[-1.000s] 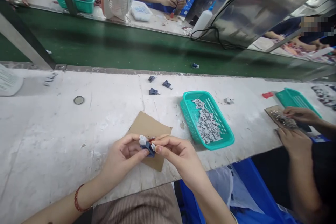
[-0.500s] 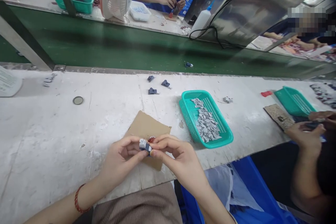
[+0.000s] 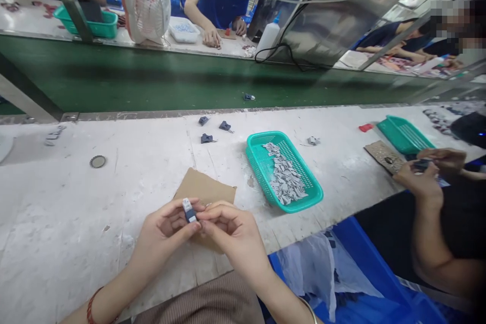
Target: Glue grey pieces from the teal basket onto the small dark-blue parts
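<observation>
Between the fingertips of my left hand (image 3: 167, 225) is a small dark blue and light grey part (image 3: 190, 211), tilted upright. My right hand (image 3: 230, 228) is closed beside it, its thumb and finger pinched together at the part's right side; whether they grip the part is partly hidden. Beneath both hands lies a brown cardboard piece (image 3: 205, 186). A green basket (image 3: 315, 190) holding many small grey pieces (image 3: 286, 177) stands to the right. Several dark blue parts (image 3: 207, 138) lie beyond the cardboard.
A round metal cap (image 3: 97, 161) lies on the left of the white table. A grey part (image 3: 313, 140) sits right of the basket. At the right, another person's hands (image 3: 421, 172) work near a second green basket (image 3: 406, 134). Below the table edge is a blue bin (image 3: 379, 263).
The held part has turned to a more upright angle. The camera view has shifted, so the table items appear further left. The person across the green strip has lowered a hand to the table.
</observation>
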The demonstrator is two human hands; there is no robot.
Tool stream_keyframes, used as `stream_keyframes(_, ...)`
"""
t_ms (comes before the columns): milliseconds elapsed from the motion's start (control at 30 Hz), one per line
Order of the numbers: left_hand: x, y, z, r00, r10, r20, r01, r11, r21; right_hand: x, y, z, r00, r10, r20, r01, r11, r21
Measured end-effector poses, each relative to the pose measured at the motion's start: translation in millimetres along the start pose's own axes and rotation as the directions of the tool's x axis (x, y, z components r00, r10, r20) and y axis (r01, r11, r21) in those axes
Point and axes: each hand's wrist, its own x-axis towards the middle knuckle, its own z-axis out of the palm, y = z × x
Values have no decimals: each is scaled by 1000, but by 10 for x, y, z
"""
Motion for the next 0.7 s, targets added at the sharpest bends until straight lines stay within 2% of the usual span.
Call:
stream_keyframes(67,47,21,-31,998,-14,-62,18,998,63,10,-73,-128,996,-39,75,47,994,-102)
stream_keyframes(100,68,43,-54,996,-11,-90,21,994,107,34,-114,-247,994,-77,71,89,980,-180)
stream_keyframes(167,108,113,-111,990,16,-142,12,981,195,131,-181,-591,981,-192,-25,166,900,-404)
stream_keyframes(233,163,216,-181,977,79,-196,-21,959,281,291,-210,-1028,921,-348,-175,139,713,-688)
stream_keyframes(267,208,276,-221,966,128,-224,-49,944,325,386,-209,-1252,907,-378,-187,73,578,-813)
stream_keyframes(300,270,339,-267,950,184,-251,-81,924,373,483,-199,-1463,913,-366,-181,-3,438,-899)
stream_keyframes(400,591,531,-448,888,368,-278,-157,808,567,730,-149,-1912,941,-299,-157,-55,324,-944)
stream_keyframes(500,1084,726,-691,846,461,-267,-125,659,742,847,-116,-2051,960,-259,-107,-33,274,-961)
stream_keyframes(600,1601,933,-936,822,492,-287,-15,523,852,864,-114,-2044,965,-251,-76,-12,248,-969)
stream_keyframes(700,1987,1112,-1101,791,547,-274,78,355,932,856,-125,-2056,961,-265,-71,1,263,-965)
